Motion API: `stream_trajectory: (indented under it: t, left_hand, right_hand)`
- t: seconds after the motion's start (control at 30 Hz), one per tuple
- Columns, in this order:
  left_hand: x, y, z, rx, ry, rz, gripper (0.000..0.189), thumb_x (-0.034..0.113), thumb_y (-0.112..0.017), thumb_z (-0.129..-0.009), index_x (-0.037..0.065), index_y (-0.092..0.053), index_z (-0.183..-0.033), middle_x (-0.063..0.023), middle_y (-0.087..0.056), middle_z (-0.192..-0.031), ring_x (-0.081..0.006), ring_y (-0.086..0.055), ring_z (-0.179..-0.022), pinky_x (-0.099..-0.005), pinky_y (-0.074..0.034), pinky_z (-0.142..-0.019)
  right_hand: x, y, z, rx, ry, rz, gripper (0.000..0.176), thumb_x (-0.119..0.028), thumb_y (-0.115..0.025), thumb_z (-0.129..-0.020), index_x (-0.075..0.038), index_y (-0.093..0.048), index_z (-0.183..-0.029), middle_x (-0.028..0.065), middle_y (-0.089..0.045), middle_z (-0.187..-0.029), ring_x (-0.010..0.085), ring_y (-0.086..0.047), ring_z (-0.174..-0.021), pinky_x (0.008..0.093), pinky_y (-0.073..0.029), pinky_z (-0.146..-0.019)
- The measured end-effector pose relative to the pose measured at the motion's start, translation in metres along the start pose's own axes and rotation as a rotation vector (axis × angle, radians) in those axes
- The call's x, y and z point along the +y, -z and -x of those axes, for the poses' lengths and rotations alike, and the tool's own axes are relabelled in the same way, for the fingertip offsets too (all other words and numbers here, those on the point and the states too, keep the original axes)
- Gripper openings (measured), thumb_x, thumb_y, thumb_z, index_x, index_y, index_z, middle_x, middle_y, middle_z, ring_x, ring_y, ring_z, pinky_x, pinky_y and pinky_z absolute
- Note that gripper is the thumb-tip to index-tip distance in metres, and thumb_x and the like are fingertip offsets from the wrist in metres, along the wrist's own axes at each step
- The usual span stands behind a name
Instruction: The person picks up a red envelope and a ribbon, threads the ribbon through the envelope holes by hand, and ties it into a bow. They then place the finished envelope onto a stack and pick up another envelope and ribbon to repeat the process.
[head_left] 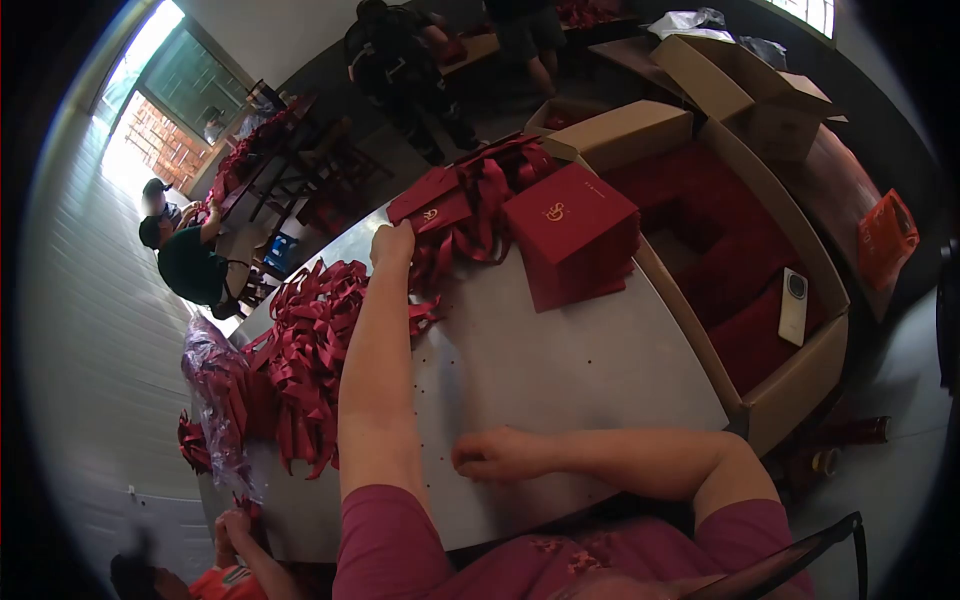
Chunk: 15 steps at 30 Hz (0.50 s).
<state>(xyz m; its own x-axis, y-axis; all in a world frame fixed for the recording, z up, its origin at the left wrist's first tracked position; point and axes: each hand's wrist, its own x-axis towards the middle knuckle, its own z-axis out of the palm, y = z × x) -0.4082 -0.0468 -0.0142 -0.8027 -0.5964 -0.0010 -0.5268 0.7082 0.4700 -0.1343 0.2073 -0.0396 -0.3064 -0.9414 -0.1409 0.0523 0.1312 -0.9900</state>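
My left hand [392,243] is stretched far across the table, its fingers closed on the near edge of a dark red paper gift bag [432,205] with a gold emblem. Red ribbon handles trail around that bag. My right hand [495,453] rests low over the grey table [520,370], fingers loosely curled with a gap at the thumb and no object visible in it. A neat stack of red bags [570,230] with gold lettering stands ahead of the right hand. To the left of my left forearm lies a heap of red ribbon-handled bags [310,350].
An open cardboard carton [690,370] along the right holds red goods and a phone [793,307]. Clear plastic wrap [215,380] covers bags at the left edge. A person's hands [233,530] are at the lower left; other people stand or sit farther back.
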Motion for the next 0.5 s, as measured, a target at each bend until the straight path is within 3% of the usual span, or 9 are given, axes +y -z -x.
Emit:
stream_trajectory:
  t: [0.07, 0.1, 0.17, 0.27, 0.33, 0.43, 0.5]
  left_hand:
    - [0.025, 0.012, 0.039, 0.177, 0.126, -0.049, 0.061, 0.049, -0.057, -0.087, 0.0, -0.061, -0.122, -0.0265, -0.055, -0.13, -0.0423, -0.054, -0.119, -0.0481, -0.045, -0.1]
    - [0.034, 0.013, 0.052, 0.292, 0.101, -0.066, 0.057, 0.049, -0.057, -0.088, 0.001, -0.061, -0.12, -0.023, -0.052, -0.132, -0.0429, -0.05, -0.12, -0.0493, -0.042, -0.101]
    - [0.044, 0.013, 0.076, 0.465, -0.294, 0.038, 0.052, 0.046, -0.059, -0.089, 0.001, -0.062, -0.115, -0.0223, -0.054, -0.127, -0.0404, -0.052, -0.115, -0.0486, -0.043, -0.099]
    - [0.086, 0.012, 0.142, 0.149, -0.955, 0.263, 0.055, 0.046, -0.064, -0.087, -0.001, -0.06, -0.114, -0.0227, -0.059, -0.119, -0.0383, -0.054, -0.113, -0.0468, -0.042, -0.097]
    - [0.108, 0.002, 0.199, 0.314, -1.266, 0.069, 0.057, 0.044, -0.067, -0.086, -0.002, -0.059, -0.118, -0.0212, -0.061, -0.115, -0.0381, -0.057, -0.109, -0.0454, -0.044, -0.096]
    - [0.116, -0.003, 0.227, -0.267, -0.986, -0.054, 0.058, 0.035, -0.071, -0.085, -0.005, -0.057, -0.124, -0.0205, -0.057, -0.128, -0.0372, -0.056, -0.117, -0.0398, -0.044, -0.1]
    - [0.102, -0.012, 0.214, -0.252, -1.059, 0.03, 0.055, 0.032, -0.072, -0.084, -0.005, -0.058, -0.122, -0.0197, -0.058, -0.126, -0.0359, -0.057, -0.114, -0.0394, -0.046, -0.097]
  right_hand:
    - [-0.003, 0.001, 0.001, -0.017, -0.021, 0.014, 0.02, -0.021, -0.055, -0.091, -0.003, -0.059, -0.1, 0.0091, -0.065, -0.077, 0.0172, -0.063, -0.062, 0.0325, -0.054, -0.054]
    - [0.0, -0.001, 0.001, -0.011, -0.023, 0.008, 0.02, -0.021, -0.055, -0.091, -0.003, -0.059, -0.1, 0.0091, -0.065, -0.077, 0.0172, -0.063, -0.062, 0.0325, -0.054, -0.054]
    - [0.01, -0.003, -0.005, -0.005, -0.008, -0.027, 0.021, -0.022, -0.054, -0.091, -0.004, -0.06, -0.101, 0.009, -0.064, -0.077, 0.0174, -0.062, -0.062, 0.0328, -0.053, -0.054]
    - [0.016, -0.003, -0.008, -0.045, 0.0, 0.005, 0.021, -0.024, -0.055, -0.094, -0.005, -0.059, -0.104, 0.0056, -0.063, -0.079, 0.0148, -0.062, -0.065, 0.0303, -0.054, -0.056]
    - [0.01, -0.002, -0.004, -0.031, -0.015, 0.004, 0.021, -0.024, -0.055, -0.094, -0.005, -0.058, -0.103, 0.0055, -0.063, -0.079, 0.0147, -0.062, -0.065, 0.0303, -0.054, -0.056]
    - [0.008, -0.002, -0.003, -0.014, -0.011, -0.002, 0.02, -0.024, -0.055, -0.094, -0.005, -0.058, -0.101, 0.0053, -0.063, -0.079, 0.0148, -0.062, -0.065, 0.0303, -0.054, -0.056]
    - [0.007, -0.001, -0.002, -0.004, 0.006, -0.012, 0.02, -0.024, -0.055, -0.094, -0.005, -0.058, -0.101, 0.0052, -0.063, -0.078, 0.0149, -0.062, -0.064, 0.0304, -0.054, -0.056]
